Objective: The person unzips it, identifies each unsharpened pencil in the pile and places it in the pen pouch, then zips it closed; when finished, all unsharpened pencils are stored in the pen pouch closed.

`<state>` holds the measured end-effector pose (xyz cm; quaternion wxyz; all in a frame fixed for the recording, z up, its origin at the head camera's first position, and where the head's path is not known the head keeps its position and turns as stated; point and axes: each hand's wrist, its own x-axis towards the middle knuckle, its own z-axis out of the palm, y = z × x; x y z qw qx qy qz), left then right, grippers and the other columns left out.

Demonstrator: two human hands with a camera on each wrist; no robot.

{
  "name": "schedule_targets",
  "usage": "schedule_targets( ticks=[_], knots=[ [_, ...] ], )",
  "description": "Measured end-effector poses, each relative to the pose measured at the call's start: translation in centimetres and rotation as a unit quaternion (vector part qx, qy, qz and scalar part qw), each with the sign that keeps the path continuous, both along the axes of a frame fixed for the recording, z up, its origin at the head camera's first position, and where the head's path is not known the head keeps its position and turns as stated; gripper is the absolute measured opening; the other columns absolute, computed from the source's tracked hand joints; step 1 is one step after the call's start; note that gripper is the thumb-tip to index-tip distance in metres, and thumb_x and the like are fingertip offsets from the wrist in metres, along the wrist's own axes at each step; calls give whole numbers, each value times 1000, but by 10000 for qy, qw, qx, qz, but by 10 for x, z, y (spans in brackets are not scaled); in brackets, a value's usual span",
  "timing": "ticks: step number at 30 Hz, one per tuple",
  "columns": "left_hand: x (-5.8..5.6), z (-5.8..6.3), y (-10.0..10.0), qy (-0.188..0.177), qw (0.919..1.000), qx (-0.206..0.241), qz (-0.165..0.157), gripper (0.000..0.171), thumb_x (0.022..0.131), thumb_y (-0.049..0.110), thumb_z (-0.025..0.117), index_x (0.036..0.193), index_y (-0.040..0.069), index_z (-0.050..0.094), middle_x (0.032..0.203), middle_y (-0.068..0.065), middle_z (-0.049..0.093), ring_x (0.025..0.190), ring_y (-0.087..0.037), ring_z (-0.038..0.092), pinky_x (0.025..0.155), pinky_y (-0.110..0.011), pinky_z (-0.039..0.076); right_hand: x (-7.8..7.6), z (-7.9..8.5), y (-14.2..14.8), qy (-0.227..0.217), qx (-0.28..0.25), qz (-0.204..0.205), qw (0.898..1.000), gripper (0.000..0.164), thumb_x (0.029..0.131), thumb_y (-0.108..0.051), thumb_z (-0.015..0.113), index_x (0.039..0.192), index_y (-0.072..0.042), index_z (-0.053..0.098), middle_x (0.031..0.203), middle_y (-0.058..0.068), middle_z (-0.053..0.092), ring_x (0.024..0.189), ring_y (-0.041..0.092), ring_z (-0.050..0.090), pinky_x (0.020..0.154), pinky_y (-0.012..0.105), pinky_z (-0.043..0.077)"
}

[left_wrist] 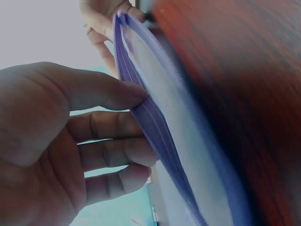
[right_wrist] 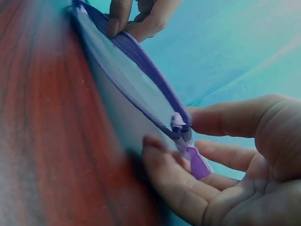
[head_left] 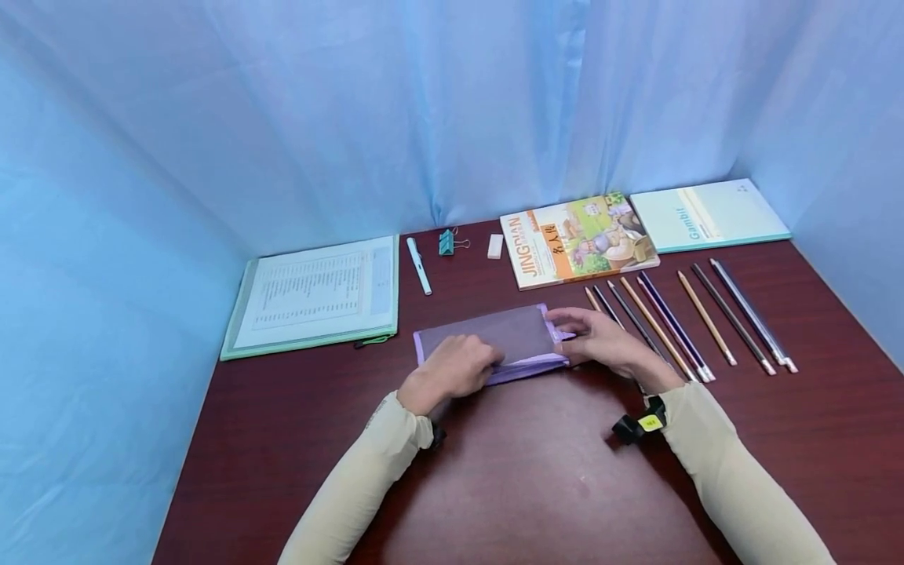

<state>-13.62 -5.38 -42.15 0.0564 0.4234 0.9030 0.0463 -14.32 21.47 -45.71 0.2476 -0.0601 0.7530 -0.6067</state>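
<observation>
A purple-edged mesh zip pouch [head_left: 494, 326] lies on the table in front of the person, its long zipped side toward them. Its mouth gapes, and the pale inside of the pouch [left_wrist: 160, 89] shows in the left wrist view. The left hand [head_left: 452, 367] pinches the upper lip of the mouth between thumb and fingers. At the right end, the right hand [head_left: 600, 339] holds the pouch corner, thumb on top and fingers curled underneath. By that corner, a small purple fabric tab [right_wrist: 199, 163] sticks out among the right hand's fingers.
Several pencils [head_left: 706, 318] lie side by side at the right, partly behind the right wrist. Along the back are a green-edged document folder [head_left: 318, 294], a light blue pen [head_left: 419, 267], a teal binder clip [head_left: 446, 242], a white eraser [head_left: 495, 246], an illustrated book [head_left: 579, 239] and a notebook [head_left: 713, 216].
</observation>
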Motion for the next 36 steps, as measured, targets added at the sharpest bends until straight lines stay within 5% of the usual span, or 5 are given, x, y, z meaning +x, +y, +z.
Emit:
schedule_targets(
  ticks=[5,10,19,22,36],
  knots=[
    [6,8,-2,-296,9985,453,66,12,90,8,63,79,12,63,62,4,52,58,-8,45,56,-26,42,6,17,10,389,205,-99,9990,62,95,-9,64,148,7,36,139,38,49,92,15,71,78,38,63],
    [14,15,-2,-729,9905,1021,555,7,90,7,64,93,7,70,74,-3,69,61,-8,54,57,-22,46,13,41,42,1361,1517,-245,9787,46,95,-13,65,135,8,53,128,32,61,91,9,71,74,30,62],
    [20,14,-1,-1082,9486,2205,1998,7,87,6,69,92,3,69,62,-5,63,53,-7,53,46,-15,40,2,58,160,2293,4137,-876,8767,33,92,-20,68,115,4,69,96,23,75,69,5,64,66,30,46],
    [20,11,-1,-1030,9352,2439,2350,5,84,5,69,89,3,68,60,-5,62,52,-6,50,46,-15,38,-4,55,198,2099,4562,-822,8609,34,91,-20,67,112,7,68,93,23,75,72,19,65,71,43,45],
    [16,7,-7,-1261,9081,2802,2846,5,84,3,67,89,1,68,63,-9,65,51,-6,50,45,-16,37,-16,30,248,1248,4595,-165,8792,35,85,-13,67,107,14,65,75,11,75,57,17,70,65,38,53]
  ],
)
